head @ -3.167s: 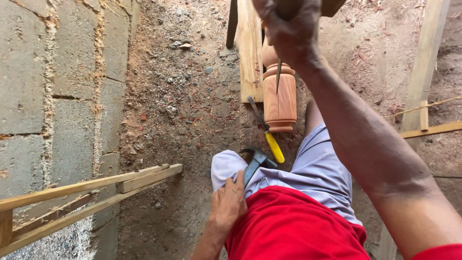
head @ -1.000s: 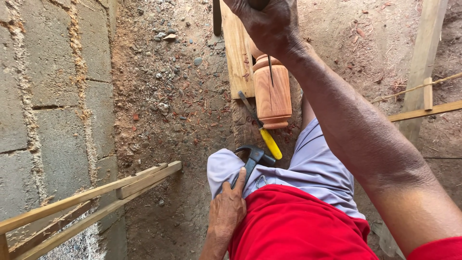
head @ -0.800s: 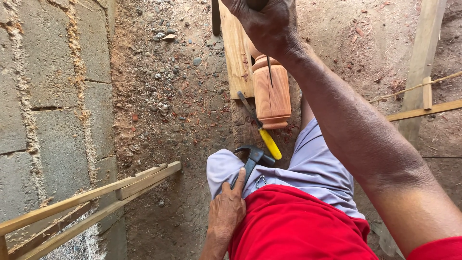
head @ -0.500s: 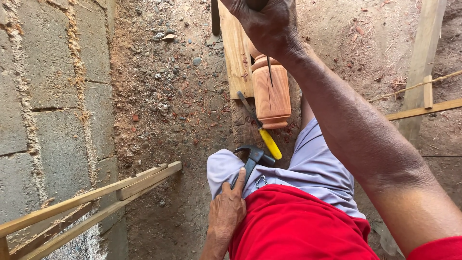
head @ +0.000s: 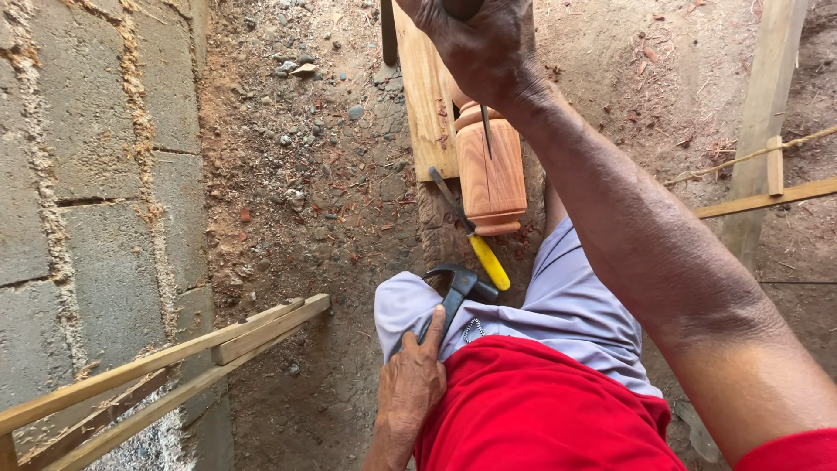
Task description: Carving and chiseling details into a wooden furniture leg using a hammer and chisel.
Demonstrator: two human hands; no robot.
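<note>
My right hand [head: 481,45] is closed around the top of a turned reddish wooden post [head: 491,174], which stands on a plank [head: 425,96] on the dirt. A thin dark blade hangs below that hand against the post. My left hand [head: 410,384] rests on my grey-clad thigh and grips the handle of a dark claw hammer [head: 459,286], whose head points toward the post. A yellow-handled tool [head: 486,259] lies on the ground at the post's foot, between it and the hammer head.
A grey block wall [head: 87,192] rises on the left, with wooden slats [head: 218,344] leaning from it. Gravelly dirt [head: 305,174] with wood chips lies between wall and plank. Upright and crossing timber [head: 767,113] and a string stand on the right.
Since the oldest frame the view has drifted slightly, so post and plank sit a little further left. Both hands keep their grips and places over the last second.
</note>
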